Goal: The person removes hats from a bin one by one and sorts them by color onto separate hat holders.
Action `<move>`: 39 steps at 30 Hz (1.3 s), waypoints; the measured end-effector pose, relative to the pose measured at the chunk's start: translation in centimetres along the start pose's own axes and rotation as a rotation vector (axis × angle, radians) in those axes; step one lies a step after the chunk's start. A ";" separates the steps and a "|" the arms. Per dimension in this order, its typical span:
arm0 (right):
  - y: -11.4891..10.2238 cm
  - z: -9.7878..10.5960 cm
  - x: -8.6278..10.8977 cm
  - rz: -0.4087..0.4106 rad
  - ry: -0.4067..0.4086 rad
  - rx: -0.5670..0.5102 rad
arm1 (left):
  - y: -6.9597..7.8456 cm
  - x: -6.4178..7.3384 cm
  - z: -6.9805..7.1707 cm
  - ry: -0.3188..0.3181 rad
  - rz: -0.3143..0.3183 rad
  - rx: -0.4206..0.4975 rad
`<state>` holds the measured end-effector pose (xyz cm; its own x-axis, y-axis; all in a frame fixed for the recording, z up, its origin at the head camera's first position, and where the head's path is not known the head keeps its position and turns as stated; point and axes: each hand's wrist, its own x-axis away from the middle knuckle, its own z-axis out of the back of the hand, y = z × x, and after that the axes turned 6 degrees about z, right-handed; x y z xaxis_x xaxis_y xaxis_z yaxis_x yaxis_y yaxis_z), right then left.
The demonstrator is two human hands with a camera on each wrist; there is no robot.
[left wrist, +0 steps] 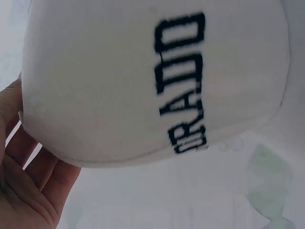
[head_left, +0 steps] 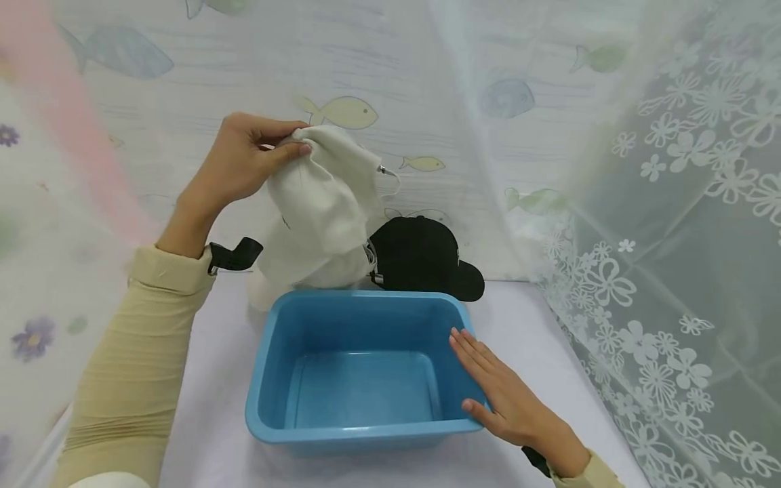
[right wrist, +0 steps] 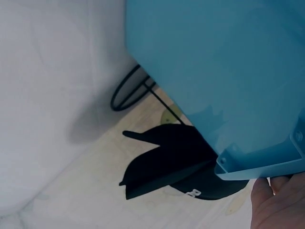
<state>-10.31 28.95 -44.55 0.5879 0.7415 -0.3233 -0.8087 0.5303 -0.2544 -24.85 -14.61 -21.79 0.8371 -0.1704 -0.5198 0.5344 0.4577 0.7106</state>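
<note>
My left hand [head_left: 253,159] is raised at the back left and pinches a white cap [head_left: 332,193] between thumb and fingers. In the left wrist view dark block letters run across the front of that cap [left wrist: 109,86], with the left hand [left wrist: 28,181] at its edge. A blue plastic basin [head_left: 366,434] stands before me with nothing inside. My right hand [head_left: 503,390] rests on its right rim, fingers straight and thumb apart. In the right wrist view the right hand [right wrist: 281,205] touches the rim of the tilted-looking basin [right wrist: 219,71].
Behind the basin sits a black cap [head_left: 417,254], its brim to the right. A black wire stand [right wrist: 136,88] shows beside it in the right wrist view. More white fabric [head_left: 268,288] lies behind the basin at left. Sheer curtains [head_left: 665,271] hang at right.
</note>
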 end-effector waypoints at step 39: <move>-0.2 -0.1 -1.1 -0.023 -0.037 0.061 | -13.6 -0.2 -6.7 -0.274 0.173 -0.107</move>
<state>-10.84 27.95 -44.26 0.6059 0.7430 -0.2841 -0.7955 0.5702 -0.2052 -33.07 -14.92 -34.48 0.9224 -0.3039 -0.2383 0.3783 0.5873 0.7156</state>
